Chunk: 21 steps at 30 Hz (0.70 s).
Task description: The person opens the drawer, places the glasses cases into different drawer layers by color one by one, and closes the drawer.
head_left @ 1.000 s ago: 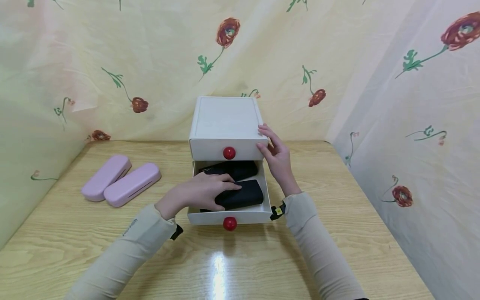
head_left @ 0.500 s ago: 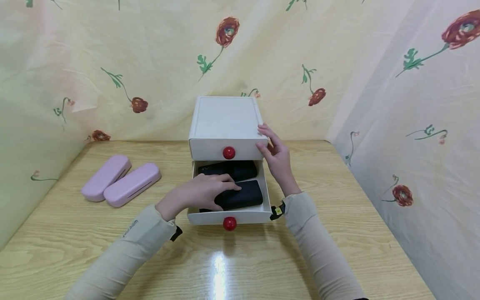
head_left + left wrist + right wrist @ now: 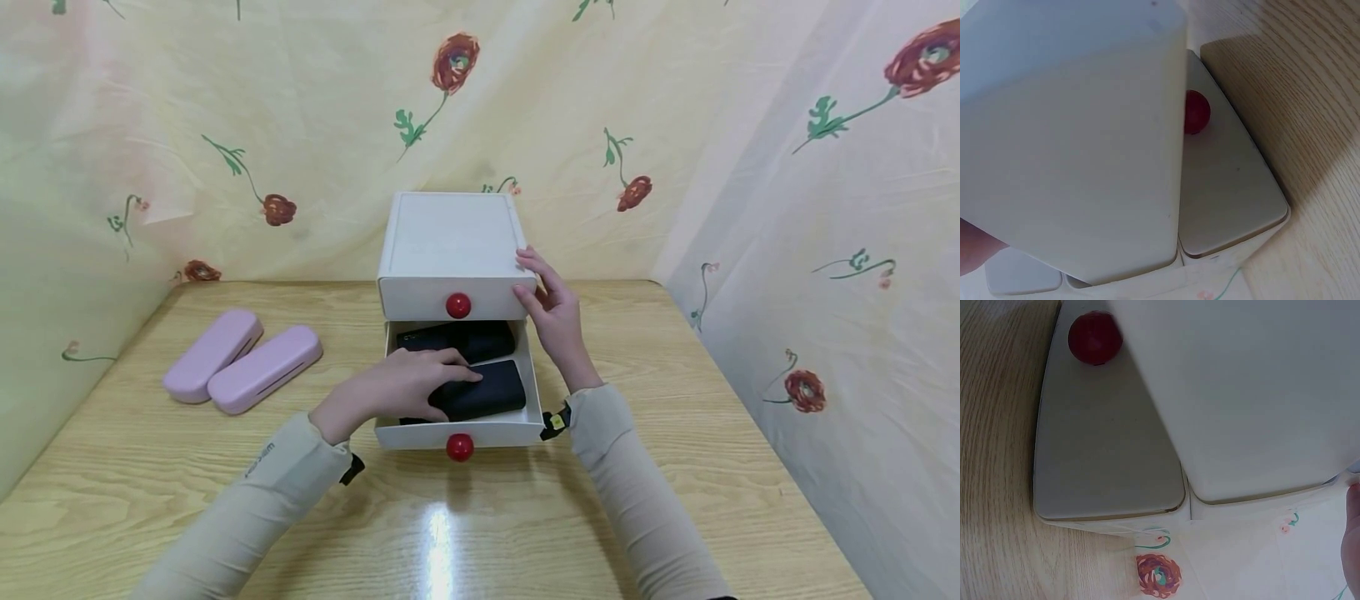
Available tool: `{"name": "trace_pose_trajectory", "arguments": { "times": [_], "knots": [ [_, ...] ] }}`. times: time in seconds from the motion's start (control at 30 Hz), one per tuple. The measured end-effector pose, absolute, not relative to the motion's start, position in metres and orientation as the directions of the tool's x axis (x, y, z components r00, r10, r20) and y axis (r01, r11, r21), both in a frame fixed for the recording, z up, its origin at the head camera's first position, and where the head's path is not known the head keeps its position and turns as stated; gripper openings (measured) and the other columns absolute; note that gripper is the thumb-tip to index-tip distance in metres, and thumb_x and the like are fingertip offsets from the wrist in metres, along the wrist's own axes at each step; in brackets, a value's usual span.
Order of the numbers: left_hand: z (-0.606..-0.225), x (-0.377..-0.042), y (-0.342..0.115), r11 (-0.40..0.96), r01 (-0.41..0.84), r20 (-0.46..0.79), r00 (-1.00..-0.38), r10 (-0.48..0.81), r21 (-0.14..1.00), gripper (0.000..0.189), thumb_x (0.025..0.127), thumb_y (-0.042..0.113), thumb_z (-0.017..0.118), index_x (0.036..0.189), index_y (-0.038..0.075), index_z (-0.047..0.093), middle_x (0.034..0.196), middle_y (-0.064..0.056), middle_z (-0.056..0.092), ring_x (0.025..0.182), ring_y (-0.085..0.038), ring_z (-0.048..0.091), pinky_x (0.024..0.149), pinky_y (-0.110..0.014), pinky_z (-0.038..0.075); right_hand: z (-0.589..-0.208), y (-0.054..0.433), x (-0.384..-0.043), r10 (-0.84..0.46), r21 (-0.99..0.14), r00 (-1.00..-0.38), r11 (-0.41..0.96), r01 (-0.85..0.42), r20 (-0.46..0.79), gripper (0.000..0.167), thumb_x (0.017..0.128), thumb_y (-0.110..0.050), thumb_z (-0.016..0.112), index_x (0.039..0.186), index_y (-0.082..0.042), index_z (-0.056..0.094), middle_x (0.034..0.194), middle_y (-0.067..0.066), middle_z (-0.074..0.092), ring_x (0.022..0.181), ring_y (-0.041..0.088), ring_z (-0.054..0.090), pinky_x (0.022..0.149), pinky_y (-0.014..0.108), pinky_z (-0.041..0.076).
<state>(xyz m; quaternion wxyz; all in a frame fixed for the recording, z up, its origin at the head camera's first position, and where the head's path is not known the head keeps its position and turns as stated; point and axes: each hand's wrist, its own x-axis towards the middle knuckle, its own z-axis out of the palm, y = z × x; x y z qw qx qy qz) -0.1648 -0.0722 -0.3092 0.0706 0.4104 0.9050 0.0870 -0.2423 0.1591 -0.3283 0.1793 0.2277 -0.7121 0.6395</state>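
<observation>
Front black case (image 3: 491, 392) lies in the pulled-out middle drawer (image 3: 502, 434), long axis crosswise, its free end extending rightward from the left hand (image 3: 408, 383). That hand's fingers grip the case. Right hand (image 3: 558, 321), farther off, touches the cabinet (image 3: 457, 237), fingers apart.

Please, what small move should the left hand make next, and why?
Perhaps the left hand should loosen and lift off the smooth black oblong case: that case already lies in the pulled-out white drawer with its round red knob, in front of a second black oblong case, while the right hand rests at the corner of the boxy white cabinet, seemingly steadying it.
</observation>
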Motion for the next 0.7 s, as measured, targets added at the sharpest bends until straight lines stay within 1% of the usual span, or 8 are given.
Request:
{"name": "trace_pose_trajectory", "arguments": {
  "times": [0.33,0.47,0.6,0.7],
  "knots": [
    [-0.309,-0.163,-0.074,0.656,0.725,-0.039,-0.664,0.747,0.209,0.059,0.081,0.033,0.079,0.135,0.024,0.059,0.133,-0.003,0.058,0.120,-0.022,0.058,0.090,-0.042,0.055,-0.326,0.159,-0.240,-0.092,-0.835,-0.840,0.094,-0.542,0.535,0.038,0.095,-0.012,0.062,0.132,-0.005,0.057,0.145,0.006,0.051,0.143,0.008,0.035,0.114,0.042,0.038],
    [-0.308,-0.162,-0.077,0.658,0.721,-0.025,-0.670,0.742,0.219,0.058,0.081,0.033,0.079,0.135,0.023,0.058,0.132,-0.003,0.058,0.119,-0.022,0.058,0.091,-0.043,0.055,-0.325,0.158,-0.240,-0.093,-0.838,-0.843,0.091,-0.538,0.530,0.039,0.095,-0.013,0.062,0.132,-0.005,0.057,0.145,0.007,0.051,0.143,0.008,0.034,0.114,0.042,0.038],
    [-0.306,-0.160,-0.081,0.654,0.722,0.011,-0.673,0.739,0.225,0.056,0.083,0.033,0.077,0.134,0.022,0.059,0.131,-0.002,0.059,0.119,-0.021,0.058,0.094,-0.043,0.054,-0.326,0.158,-0.240,-0.090,-0.838,-0.843,0.088,-0.538,0.531,0.039,0.094,-0.013,0.062,0.132,-0.005,0.057,0.145,0.006,0.051,0.143,0.008,0.035,0.114,0.042,0.038],
    [-0.304,-0.158,-0.085,0.643,0.737,0.064,-0.666,0.743,0.208,0.053,0.084,0.032,0.076,0.133,0.020,0.060,0.129,-0.003,0.061,0.116,-0.021,0.060,0.092,-0.040,0.055,-0.326,0.158,-0.240,-0.090,-0.837,-0.841,0.085,-0.540,0.533,0.039,0.094,-0.012,0.062,0.132,-0.005,0.057,0.145,0.006,0.051,0.143,0.008,0.035,0.114,0.042,0.038]
  ]
}}
